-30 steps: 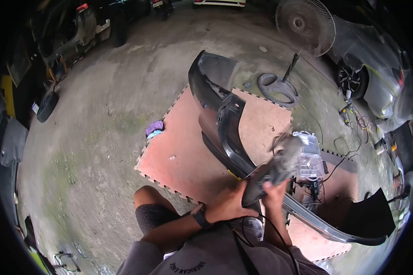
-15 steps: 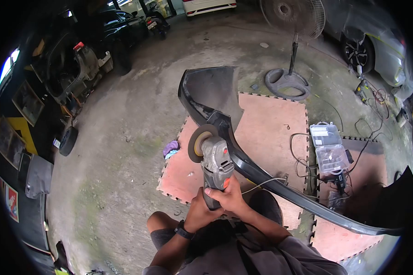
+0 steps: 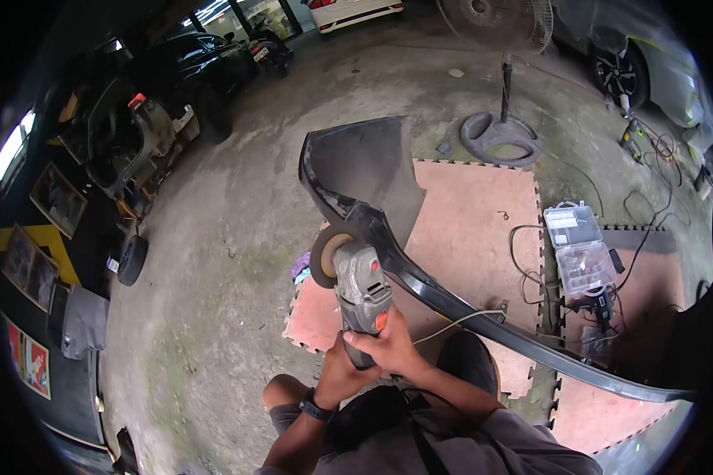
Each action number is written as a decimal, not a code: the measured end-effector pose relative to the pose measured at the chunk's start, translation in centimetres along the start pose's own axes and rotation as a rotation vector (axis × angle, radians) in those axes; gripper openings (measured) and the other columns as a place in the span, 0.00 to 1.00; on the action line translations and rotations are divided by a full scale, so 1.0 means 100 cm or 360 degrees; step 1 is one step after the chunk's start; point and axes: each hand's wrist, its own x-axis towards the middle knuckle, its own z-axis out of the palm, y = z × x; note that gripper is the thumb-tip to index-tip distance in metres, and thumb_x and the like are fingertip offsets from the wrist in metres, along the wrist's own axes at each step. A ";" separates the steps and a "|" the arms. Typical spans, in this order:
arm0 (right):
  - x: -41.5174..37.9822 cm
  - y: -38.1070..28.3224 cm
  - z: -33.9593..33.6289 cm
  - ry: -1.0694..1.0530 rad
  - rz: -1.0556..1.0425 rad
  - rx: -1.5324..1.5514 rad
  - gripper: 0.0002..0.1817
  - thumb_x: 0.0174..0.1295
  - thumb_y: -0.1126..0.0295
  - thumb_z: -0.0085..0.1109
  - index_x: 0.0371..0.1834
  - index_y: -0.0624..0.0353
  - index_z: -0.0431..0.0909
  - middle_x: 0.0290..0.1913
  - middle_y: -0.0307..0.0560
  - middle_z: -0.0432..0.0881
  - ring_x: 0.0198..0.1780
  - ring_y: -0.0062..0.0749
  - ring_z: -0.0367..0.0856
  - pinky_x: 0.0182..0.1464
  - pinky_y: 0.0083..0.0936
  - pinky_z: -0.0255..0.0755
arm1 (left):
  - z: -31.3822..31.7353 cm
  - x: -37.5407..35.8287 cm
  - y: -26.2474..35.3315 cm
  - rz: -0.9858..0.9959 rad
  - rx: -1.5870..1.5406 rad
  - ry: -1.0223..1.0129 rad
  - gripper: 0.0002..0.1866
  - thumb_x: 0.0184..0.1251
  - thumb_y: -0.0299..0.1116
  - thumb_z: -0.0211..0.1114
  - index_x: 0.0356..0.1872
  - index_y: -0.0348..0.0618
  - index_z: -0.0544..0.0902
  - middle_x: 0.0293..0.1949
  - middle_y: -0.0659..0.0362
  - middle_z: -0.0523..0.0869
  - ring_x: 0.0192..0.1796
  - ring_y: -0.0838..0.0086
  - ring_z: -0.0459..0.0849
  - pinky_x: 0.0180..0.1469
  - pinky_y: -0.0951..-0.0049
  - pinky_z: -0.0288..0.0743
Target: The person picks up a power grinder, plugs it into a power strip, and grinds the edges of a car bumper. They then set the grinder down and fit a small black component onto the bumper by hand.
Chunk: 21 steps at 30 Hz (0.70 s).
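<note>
Both hands hold a grey, worn angle grinder with orange buttons, its round disc at the upper left. My left hand, with a dark watch on the wrist, wraps the rear of the body. Higher up the body, my right hand closes around it from the right, thumb across the top. Just beyond the tool lies a long dark car bumper, its broad end panel facing away from me. In this view the disc sits close to the bumper's bent corner.
Pink foam mats lie under the bumper. An open clear plastic case and cables sit to the right. A standing fan and a silver car are beyond. A purple cloth lies left of the mat.
The grinder and both hands have shifted slightly left, and the disc now overlaps the cloth. The bumper's far end has also moved a little left against the mat. The view has turned slightly.
</note>
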 end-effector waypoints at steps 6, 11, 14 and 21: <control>0.013 -0.016 -0.001 0.0035 0.0027 -0.0065 0.36 0.55 0.74 0.76 0.66 0.65 0.69 0.57 0.47 0.82 0.58 0.31 0.80 0.64 0.32 0.73 | -0.009 0.013 0.009 -0.0018 0.0052 -0.0084 0.35 0.48 0.33 0.80 0.57 0.34 0.74 0.45 0.47 0.87 0.48 0.59 0.90 0.51 0.62 0.82; -0.009 0.004 0.004 -0.0004 0.0036 -0.0164 0.36 0.54 0.69 0.79 0.63 0.67 0.68 0.52 0.53 0.85 0.55 0.35 0.85 0.59 0.34 0.77 | -0.003 -0.015 -0.028 -0.0087 -0.0048 -0.0137 0.36 0.47 0.33 0.82 0.58 0.34 0.74 0.48 0.48 0.87 0.50 0.59 0.89 0.53 0.61 0.81; -0.016 0.008 0.006 0.0025 -0.0026 -0.0259 0.35 0.53 0.66 0.81 0.58 0.67 0.68 0.47 0.58 0.88 0.51 0.41 0.90 0.54 0.36 0.81 | 0.001 -0.025 -0.031 -0.0184 -0.0076 -0.0157 0.36 0.47 0.33 0.83 0.58 0.35 0.75 0.49 0.49 0.86 0.51 0.61 0.88 0.54 0.61 0.80; 0.008 -0.007 0.000 0.0069 -0.0133 -0.0275 0.35 0.53 0.65 0.80 0.57 0.67 0.68 0.45 0.60 0.87 0.48 0.45 0.90 0.51 0.37 0.82 | -0.006 0.006 -0.015 -0.0081 -0.0096 -0.0153 0.33 0.48 0.32 0.82 0.56 0.35 0.78 0.47 0.50 0.89 0.49 0.65 0.89 0.53 0.64 0.81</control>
